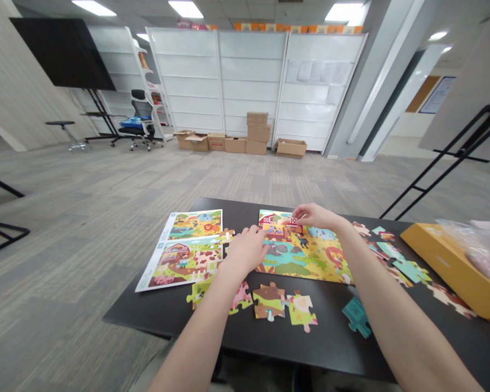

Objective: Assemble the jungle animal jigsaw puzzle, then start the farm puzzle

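Note:
A joined jigsaw puzzle (pixel 286 267) with a hippo, a lion and a red barn lies on the black table (pixel 310 348). My right hand (pixel 315 215) is at its upper edge, fingertips pinched on a red barn puzzle piece (pixel 294 222). My left hand (pixel 247 249) rests by the puzzle's left edge, fingers extended and touching it. Left of that hand lies a printed picture sheet (pixel 153 276), partly under loose pieces. In front are a brown-and-green piece (pixel 268 300), a light green piece (pixel 302 310) and a teal piece (pixel 357 316). My left forearm partly hides a pink piece (pixel 240 298).
Several loose pieces (pixel 408 267) lie right of the puzzle, beside a yellow box (pixel 453 272) holding clear plastic. Beyond the table are a carpeted floor (pixel 228 174), cardboard boxes (pixel 257 133) along white shelving, and a black stand (pixel 428 174) at right.

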### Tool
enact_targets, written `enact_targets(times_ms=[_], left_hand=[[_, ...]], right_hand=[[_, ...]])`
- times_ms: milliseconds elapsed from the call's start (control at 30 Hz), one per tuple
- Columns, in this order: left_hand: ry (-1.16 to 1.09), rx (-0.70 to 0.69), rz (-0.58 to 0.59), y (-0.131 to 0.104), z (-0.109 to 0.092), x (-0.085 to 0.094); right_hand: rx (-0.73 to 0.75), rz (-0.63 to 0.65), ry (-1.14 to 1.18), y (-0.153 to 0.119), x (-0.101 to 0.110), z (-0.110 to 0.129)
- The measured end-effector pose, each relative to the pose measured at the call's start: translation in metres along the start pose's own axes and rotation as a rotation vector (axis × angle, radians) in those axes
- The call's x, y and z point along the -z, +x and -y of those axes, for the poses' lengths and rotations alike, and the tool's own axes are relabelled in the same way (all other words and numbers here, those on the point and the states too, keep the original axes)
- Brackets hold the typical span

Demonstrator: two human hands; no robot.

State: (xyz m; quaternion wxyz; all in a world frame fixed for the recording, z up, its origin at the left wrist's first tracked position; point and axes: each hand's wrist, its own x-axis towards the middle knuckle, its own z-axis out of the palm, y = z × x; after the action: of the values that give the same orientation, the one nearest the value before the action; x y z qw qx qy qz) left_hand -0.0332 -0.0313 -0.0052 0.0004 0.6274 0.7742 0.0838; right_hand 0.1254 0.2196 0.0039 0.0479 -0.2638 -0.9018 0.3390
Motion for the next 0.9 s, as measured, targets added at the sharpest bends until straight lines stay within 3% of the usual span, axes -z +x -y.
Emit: enact_targets(times_ms=[233,433,700,900], left_hand=[[0.007,0.011,0.020,0.000,-0.003,0.002],[0.022,0.016,0.013,0.001,-0.004,0.003],[0.016,0.013,0.019,0.000,-0.003,0.002],[0.004,0.016,0.027,0.001,-0.004,0.004]], right_hand=[[0.036,-0.139,0.094,0.009,-0.017,0.013],[0.018,-0.169,0.155,0.017,-0.034,0.030],[-0.060,-0.166,0.167,0.014,-0.030,0.025],[-0.034,-0.166,0.125,0.013,-0.031,0.024]])
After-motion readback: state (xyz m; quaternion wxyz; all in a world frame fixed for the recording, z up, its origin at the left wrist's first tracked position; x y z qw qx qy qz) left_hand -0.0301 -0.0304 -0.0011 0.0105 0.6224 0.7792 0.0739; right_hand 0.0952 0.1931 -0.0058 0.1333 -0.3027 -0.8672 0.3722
